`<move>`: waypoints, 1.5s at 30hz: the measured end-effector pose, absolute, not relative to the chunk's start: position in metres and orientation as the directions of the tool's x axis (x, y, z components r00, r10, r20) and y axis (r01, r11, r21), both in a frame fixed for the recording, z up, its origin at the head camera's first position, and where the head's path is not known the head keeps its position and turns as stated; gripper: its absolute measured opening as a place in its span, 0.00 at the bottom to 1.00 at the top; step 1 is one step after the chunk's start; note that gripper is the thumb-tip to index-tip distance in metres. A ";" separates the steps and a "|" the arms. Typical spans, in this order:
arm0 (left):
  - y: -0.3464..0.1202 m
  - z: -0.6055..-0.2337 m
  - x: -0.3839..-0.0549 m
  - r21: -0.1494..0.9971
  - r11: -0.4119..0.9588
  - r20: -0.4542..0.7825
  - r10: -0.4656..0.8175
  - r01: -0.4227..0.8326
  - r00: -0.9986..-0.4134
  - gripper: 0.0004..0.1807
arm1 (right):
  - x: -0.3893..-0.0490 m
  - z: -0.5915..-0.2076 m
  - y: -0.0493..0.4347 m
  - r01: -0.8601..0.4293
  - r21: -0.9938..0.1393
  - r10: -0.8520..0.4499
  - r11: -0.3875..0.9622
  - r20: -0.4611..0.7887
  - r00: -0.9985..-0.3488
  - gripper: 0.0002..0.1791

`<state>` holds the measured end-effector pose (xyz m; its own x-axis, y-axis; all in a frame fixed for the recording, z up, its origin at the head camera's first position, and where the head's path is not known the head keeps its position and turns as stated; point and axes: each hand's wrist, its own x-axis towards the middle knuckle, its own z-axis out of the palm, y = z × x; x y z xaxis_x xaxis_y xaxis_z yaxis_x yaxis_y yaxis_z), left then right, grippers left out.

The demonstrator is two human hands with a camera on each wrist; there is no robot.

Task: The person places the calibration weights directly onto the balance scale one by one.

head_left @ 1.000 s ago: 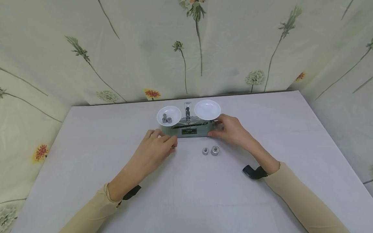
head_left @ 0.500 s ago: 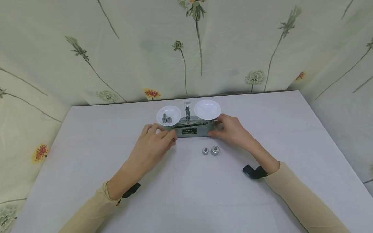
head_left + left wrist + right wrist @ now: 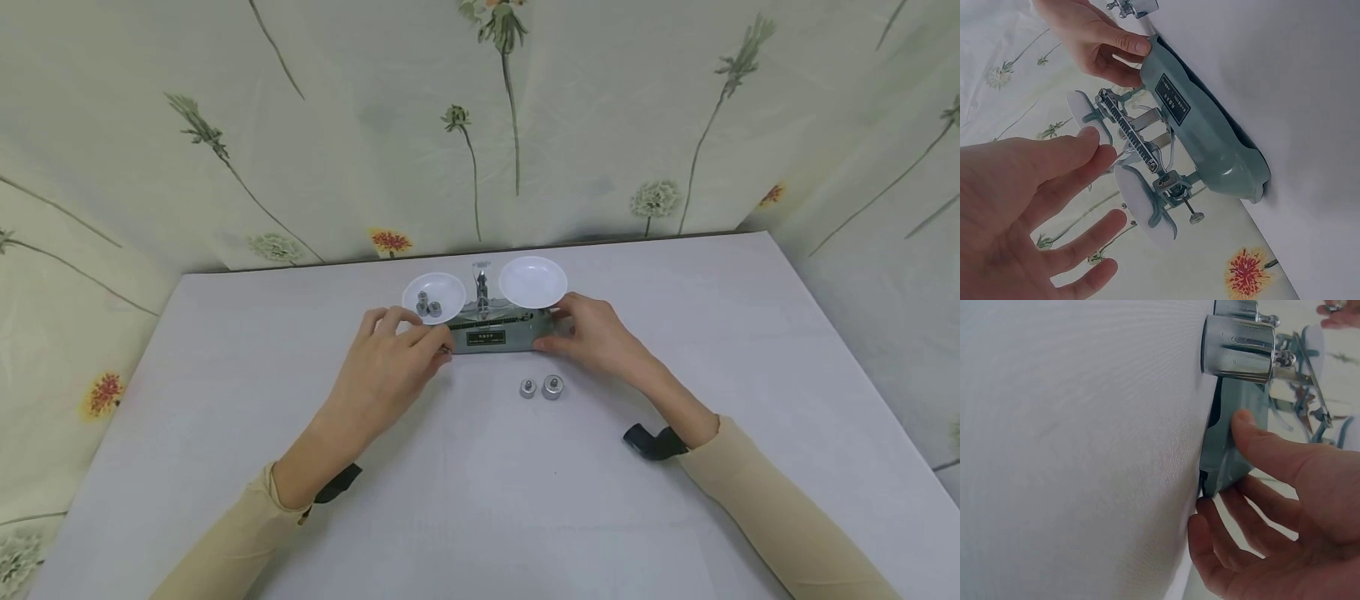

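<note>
A green two-pan balance scale (image 3: 516,340) stands near the table's back. Three small metal weights (image 3: 429,308) sit in its left white pan (image 3: 453,287); nothing lies in the right pan (image 3: 533,282). My left hand (image 3: 386,367) is just in front of the left pan, thumb and index finger pinched together. Between those fingertips a small shiny metal weight (image 3: 1334,308) shows in the right wrist view, mostly hidden. My right hand (image 3: 596,333) grips the right end of the base, its thumb (image 3: 1254,434) on the front face.
Two larger metal weights, a smaller one (image 3: 528,388) and a bigger one (image 3: 552,387), stand on the white tabletop (image 3: 487,500) in front of the scale. A flower-printed cloth (image 3: 337,125) hangs behind the table's back edge.
My left hand has risen and moved slightly away from me, closer to the left pan, still pinching the small weight. The right hand and the scale stay put.
</note>
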<state>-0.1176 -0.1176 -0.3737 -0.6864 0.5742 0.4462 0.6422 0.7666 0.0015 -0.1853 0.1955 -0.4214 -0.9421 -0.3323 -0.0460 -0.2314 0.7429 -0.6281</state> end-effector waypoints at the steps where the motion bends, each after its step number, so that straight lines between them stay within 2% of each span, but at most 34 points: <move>1: -0.118 -0.374 -0.118 0.002 0.765 0.454 0.574 0.644 -0.682 0.09 | -0.185 -0.421 0.195 -0.231 -0.628 -0.332 0.743 -0.045 -0.942 0.34; 18: -0.119 -0.371 -0.129 -0.003 0.770 0.527 0.544 0.638 -0.653 0.06 | -0.187 -0.420 0.193 -0.235 -0.628 -0.334 0.742 -0.043 -0.942 0.33; 36: -0.123 -0.370 -0.148 0.007 0.818 0.538 0.482 0.575 -0.692 0.04 | -0.186 -0.420 0.192 -0.236 -0.623 -0.334 0.746 -0.043 -0.942 0.34; 45: -0.119 -0.370 -0.152 0.015 0.803 0.557 0.487 0.595 -0.672 0.05 | -0.185 -0.419 0.193 -0.235 -0.620 -0.330 0.749 -0.041 -0.943 0.34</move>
